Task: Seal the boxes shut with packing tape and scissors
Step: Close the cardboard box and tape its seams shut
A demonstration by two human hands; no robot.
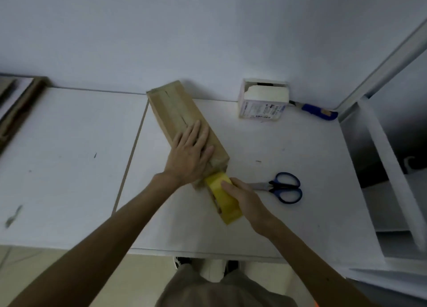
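Note:
A long brown cardboard box (pixel 175 108) lies diagonally on the white table (pixel 69 156), its top seam covered with tape. My left hand (pixel 190 153) lies flat with straight fingers on the box's near half. At the box's near end my right hand (pixel 246 199) grips a yellow roll of packing tape (pixel 223 197), and a strip of tape runs from the roll up to the box end. Blue-handled scissors (pixel 280 187) lie shut on the table just right of my right hand.
A small white open-topped box (pixel 262 103) stands by the back wall. To its right, in the corner, lies a blue-handled utility knife (pixel 317 111). A white shelf unit (pixel 381 168) bounds the right side. Flat cardboard (pixel 16 108) lies far left. A seam splits the table.

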